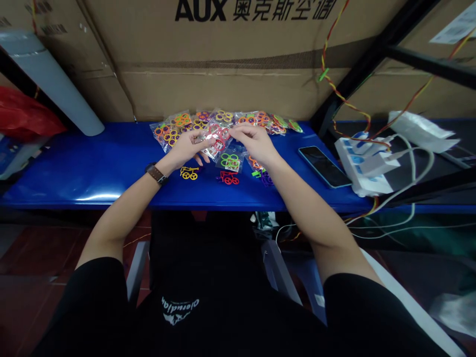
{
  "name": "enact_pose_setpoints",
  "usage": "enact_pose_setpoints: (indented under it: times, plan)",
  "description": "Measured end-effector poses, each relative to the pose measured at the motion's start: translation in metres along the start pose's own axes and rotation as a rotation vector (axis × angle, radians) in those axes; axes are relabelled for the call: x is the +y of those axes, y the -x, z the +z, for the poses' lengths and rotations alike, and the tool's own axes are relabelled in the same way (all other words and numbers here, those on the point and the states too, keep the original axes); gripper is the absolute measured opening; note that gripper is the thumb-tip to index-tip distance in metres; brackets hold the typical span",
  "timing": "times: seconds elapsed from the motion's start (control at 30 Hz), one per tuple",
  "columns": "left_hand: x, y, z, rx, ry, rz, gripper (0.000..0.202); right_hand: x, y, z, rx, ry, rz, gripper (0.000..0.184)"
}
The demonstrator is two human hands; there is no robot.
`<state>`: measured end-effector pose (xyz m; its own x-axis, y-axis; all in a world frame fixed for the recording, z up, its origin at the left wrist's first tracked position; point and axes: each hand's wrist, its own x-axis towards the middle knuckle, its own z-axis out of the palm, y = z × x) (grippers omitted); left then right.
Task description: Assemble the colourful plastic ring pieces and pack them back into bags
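My left hand (188, 148), with a dark watch on its wrist, and my right hand (253, 141) meet at a clear plastic bag of red cut-out pieces (217, 141), pinching it from both sides. Behind them lies a row of bagged colourful plastic ring-and-wheel pieces (223, 119). Below my hands, a loose yellow bicycle-shaped piece (189, 173) and a loose red one (228, 178) lie on the table. A bagged green piece (230, 161) sits between them, and a purple piece (266, 178) lies partly under my right forearm.
The blue metal table (92, 168) ends at a front edge near my body. A smartphone (324, 166) lies to the right, beside a white power strip (366, 166) with tangled cables. A large cardboard box (223, 49) stands behind the table; a red plastic bag (22, 114) sits far left.
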<state>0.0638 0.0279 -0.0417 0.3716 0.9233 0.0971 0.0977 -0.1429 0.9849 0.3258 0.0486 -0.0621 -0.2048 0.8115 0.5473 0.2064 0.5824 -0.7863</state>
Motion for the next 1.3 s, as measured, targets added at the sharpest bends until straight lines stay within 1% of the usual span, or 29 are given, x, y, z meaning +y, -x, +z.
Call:
enact_pose_setpoints:
  times: [0.07,0.13,0.2,0.27,0.33,0.4,0.47,0.6,0.7,0.8,0.93,0.97,1.03,1.1,1.17,1.23,1.3]
  plan:
    - [0.002,0.0,0.001,0.019,-0.004,0.008,0.06,-0.004,0.0,-0.005,-0.036,0.062,-0.049,0.042]
    - [0.003,0.001,0.001,0.059,-0.012,0.024,0.057,-0.006,0.001,-0.008,-0.075,0.108,-0.062,0.044]
    - [0.002,0.0,0.001,0.092,-0.025,0.032,0.053,-0.008,0.002,-0.008,-0.086,0.149,-0.06,0.044]
    - [0.0,-0.001,0.0,0.103,-0.033,0.031,0.049,-0.012,0.004,-0.007,-0.059,0.174,-0.042,0.044]
    - [-0.002,-0.002,-0.001,0.098,-0.024,0.032,0.045,-0.016,0.005,-0.006,-0.02,0.181,-0.037,0.048]
    - [-0.004,-0.004,-0.002,0.095,-0.007,0.035,0.043,-0.02,0.007,-0.003,0.005,0.189,-0.07,0.053]
    - [-0.004,-0.004,-0.002,0.086,-0.001,0.028,0.047,-0.023,0.009,0.0,0.016,0.204,-0.119,0.055]
    - [-0.001,-0.001,0.0,0.061,-0.004,0.023,0.053,-0.021,0.011,0.003,-0.005,0.219,-0.153,0.045]
    - [0.001,0.001,0.002,0.083,-0.045,0.052,0.047,-0.016,0.011,0.003,-0.002,0.241,-0.181,0.033]
    - [-0.001,-0.001,0.002,0.148,-0.123,0.076,0.037,-0.012,0.011,0.004,0.053,0.285,-0.195,0.025]
    - [-0.009,-0.007,-0.007,0.201,-0.182,0.075,0.026,-0.014,0.011,0.0,0.117,0.294,-0.165,0.033]
    - [-0.011,-0.009,-0.011,0.203,-0.192,0.071,0.026,-0.016,0.01,-0.003,0.122,0.286,-0.16,0.036]
    - [-0.015,-0.011,-0.021,0.202,-0.214,0.063,0.033,-0.024,0.009,-0.013,0.12,0.272,-0.153,0.042]
    - [-0.016,-0.012,-0.029,0.2,-0.259,0.037,0.044,-0.031,0.007,-0.027,0.083,0.28,-0.149,0.047]
    - [-0.013,-0.011,-0.035,0.174,-0.346,-0.037,0.052,-0.036,0.007,-0.043,-0.014,0.322,-0.126,0.05]
    - [-0.008,-0.008,-0.037,0.121,-0.466,-0.142,0.057,-0.036,0.01,-0.06,-0.181,0.379,-0.083,0.05]
    - [-0.003,-0.003,-0.037,0.073,-0.604,-0.222,0.058,-0.03,0.018,-0.076,-0.365,0.405,-0.033,0.05]
